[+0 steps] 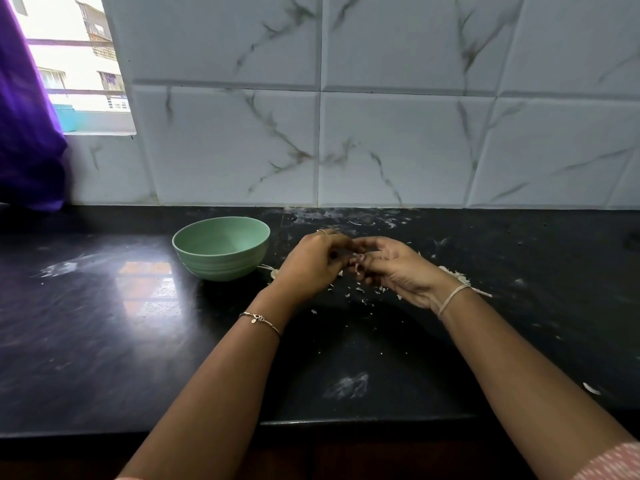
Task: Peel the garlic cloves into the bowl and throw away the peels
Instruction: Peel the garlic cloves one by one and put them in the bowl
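Two bare hands meet just above a glossy black stone counter (104, 306). The left hand (311, 265) and the right hand (398, 268) both curl their fingertips round one small pale garlic clove (358, 262), pinching it between them just right of one round, matte green bowl (221, 268) with a ribbed lower wall. Many thin, papery white peel scraps (360, 291) lie scattered on the counter under and beside the hands; one slim metal bracelet (259, 319) circles the left wrist, one pale thread (452, 297) the right.
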Demonstrator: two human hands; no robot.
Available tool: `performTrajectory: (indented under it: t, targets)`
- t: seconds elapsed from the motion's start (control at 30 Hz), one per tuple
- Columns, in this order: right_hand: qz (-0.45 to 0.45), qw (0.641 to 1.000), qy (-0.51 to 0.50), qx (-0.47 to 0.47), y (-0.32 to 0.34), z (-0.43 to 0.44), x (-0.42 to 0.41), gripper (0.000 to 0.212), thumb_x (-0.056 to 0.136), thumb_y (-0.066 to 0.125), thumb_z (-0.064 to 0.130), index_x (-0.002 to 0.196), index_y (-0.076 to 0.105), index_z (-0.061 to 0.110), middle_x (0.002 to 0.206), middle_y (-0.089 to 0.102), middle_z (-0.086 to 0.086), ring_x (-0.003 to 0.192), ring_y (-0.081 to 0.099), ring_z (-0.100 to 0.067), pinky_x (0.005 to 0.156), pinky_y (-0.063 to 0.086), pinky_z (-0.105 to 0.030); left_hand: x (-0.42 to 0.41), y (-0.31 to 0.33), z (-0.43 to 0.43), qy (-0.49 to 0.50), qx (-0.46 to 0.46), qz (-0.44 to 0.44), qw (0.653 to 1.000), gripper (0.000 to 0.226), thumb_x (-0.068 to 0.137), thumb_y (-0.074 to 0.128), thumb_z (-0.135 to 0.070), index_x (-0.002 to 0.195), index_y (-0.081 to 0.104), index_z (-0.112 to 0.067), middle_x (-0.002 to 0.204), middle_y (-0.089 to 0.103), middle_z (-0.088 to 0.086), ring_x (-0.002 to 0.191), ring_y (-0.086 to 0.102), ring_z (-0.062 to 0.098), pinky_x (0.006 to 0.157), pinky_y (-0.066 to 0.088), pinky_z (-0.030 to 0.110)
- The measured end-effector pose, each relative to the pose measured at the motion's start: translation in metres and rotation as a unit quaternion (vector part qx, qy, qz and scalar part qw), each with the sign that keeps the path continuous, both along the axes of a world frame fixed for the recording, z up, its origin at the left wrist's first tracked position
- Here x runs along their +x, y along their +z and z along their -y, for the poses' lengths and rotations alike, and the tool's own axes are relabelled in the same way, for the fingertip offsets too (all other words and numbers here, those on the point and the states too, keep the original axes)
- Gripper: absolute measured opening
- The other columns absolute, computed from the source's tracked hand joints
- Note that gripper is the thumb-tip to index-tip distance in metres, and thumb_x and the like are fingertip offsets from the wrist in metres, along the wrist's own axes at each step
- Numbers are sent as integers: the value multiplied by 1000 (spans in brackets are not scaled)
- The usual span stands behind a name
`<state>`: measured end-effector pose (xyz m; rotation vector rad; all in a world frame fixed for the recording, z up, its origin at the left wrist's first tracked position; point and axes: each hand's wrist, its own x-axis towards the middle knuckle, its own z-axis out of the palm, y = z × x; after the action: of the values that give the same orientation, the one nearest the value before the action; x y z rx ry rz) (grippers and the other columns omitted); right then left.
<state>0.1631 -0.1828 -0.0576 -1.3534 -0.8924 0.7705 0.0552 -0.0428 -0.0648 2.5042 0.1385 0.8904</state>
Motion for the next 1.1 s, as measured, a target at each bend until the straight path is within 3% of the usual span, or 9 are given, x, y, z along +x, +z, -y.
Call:
performTrajectory:
  t: [0.13, 0.23, 0.4, 0.53, 0.67, 0.9, 0.97, 1.03, 1.1]
  targets:
    - [1, 1000, -17, -6, 0, 4, 3, 23, 90, 61, 0, 110, 50, 3, 80, 71, -9, 65, 64, -15, 55, 48, -18, 0, 2, 1, -29, -90, -2, 995, 13, 83, 76, -16, 91, 70, -24, 88, 72, -9, 85, 68, 7, 82, 54, 29]
    - [-7, 1000, -24, -13, 2, 7, 6, 22, 82, 69, 7, 103, 60, 3, 81, 72, -7, 63, 64, -11, 53, 48, -16, 0, 3, -2, -45, -133, 16, 990, 25, 76, 82, -13, 84, 65, -30, 84, 70, -12, 78, 67, 8, 76, 54, 25]
    - [-22, 999, -24, -42, 2, 9, 9, 11, 78, 72, 10, 86, 67, 5, 80, 66, -11, 56, 60, -7, 53, 52, -13, -3, 3, 3, -59, -153, 21, 986, 30, 64, 88, -6, 84, 66, -13, 76, 69, -8, 67, 64, -3, 68, 50, 13]
    - [31, 996, -19, -76, 5, 9, 12, 6, 86, 67, 6, 86, 61, 3, 73, 67, -10, 55, 59, -10, 53, 52, -15, -3, 3, 0, -31, -143, -5, 989, 33, 65, 89, -9, 86, 65, -18, 73, 68, -9, 62, 62, -5, 65, 47, 9]
    - [68, 991, -5, -117, 37, 15, 22, 11, 86, 65, -1, 95, 63, -7, 77, 72, -12, 64, 68, -14, 59, 57, -18, -4, 3, -6, 17, -216, 28, 976, 30, 76, 81, -9, 100, 64, -15, 70, 63, -10, 51, 52, -5, 57, 41, 8]
    - [113, 990, -26, -81, 108, 17, 21, 10, 77, 70, 6, 73, 62, 1, 72, 71, -10, 53, 63, -8, 53, 54, -15, 1, 0, -13, 61, -297, 97, 948, 19, 88, 71, -26, 102, 65, -15, 77, 69, 4, 64, 62, 12, 69, 53, 31]
    - [132, 982, -20, -134, 93, 13, 22, 12, 81, 68, -2, 71, 63, 0, 78, 70, -16, 51, 61, -9, 50, 53, -16, 2, 0, -13, 70, -296, 98, 947, 18, 90, 68, -26, 102, 65, -14, 75, 69, 0, 61, 62, 8, 63, 52, 25]
    - [185, 945, 7, -269, 54, 7, 19, 16, 85, 65, -6, 70, 63, 0, 84, 69, -22, 51, 60, -11, 48, 50, -18, 3, -1, -12, 78, -287, 89, 951, 16, 92, 66, -26, 102, 64, -14, 72, 66, -3, 54, 58, 0, 52, 43, 15]
    - [193, 919, 24, -342, 27, 3, 13, 17, 88, 64, -4, 72, 62, -1, 74, 69, -16, 47, 58, -9, 44, 46, -17, 5, -3, -11, 74, -289, 83, 951, 15, 92, 65, -24, 102, 63, -13, 71, 66, -2, 46, 54, -3, 47, 40, 11]
